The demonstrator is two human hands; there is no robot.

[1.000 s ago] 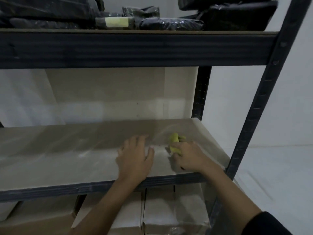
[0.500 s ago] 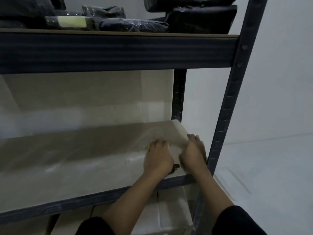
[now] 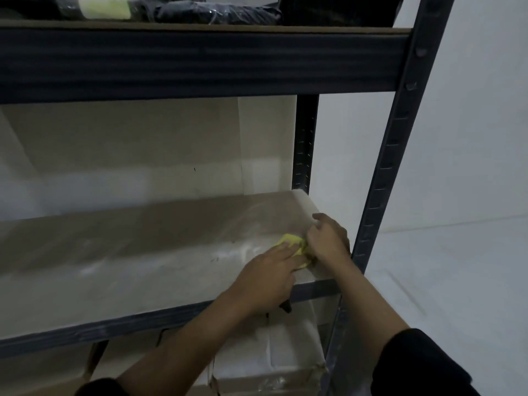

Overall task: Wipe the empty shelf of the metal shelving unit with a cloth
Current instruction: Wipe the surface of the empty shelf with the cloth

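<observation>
The empty shelf (image 3: 128, 267) is a pale, dusty board on a dark metal frame. A small yellow cloth (image 3: 291, 242) lies near the shelf's right end, close to the front edge. My left hand (image 3: 268, 277) presses its fingers down over the cloth's near side. My right hand (image 3: 328, 238) sits just right of it, with curled fingers on the cloth's right edge. Most of the cloth is hidden under the two hands. A small dark thing (image 3: 285, 307) pokes out below my left hand at the front beam.
The front right upright post (image 3: 383, 178) stands just right of my right hand. The upper shelf beam (image 3: 200, 61) carries dark wrapped bundles (image 3: 217, 12). Cardboard boxes (image 3: 268, 355) sit under the shelf. A white wall and floor lie to the right.
Both hands have shifted to the shelf's right end. The cloth was at my right hand's fingertips, then under my left hand; now it shows between both hands. My view has swung right.
</observation>
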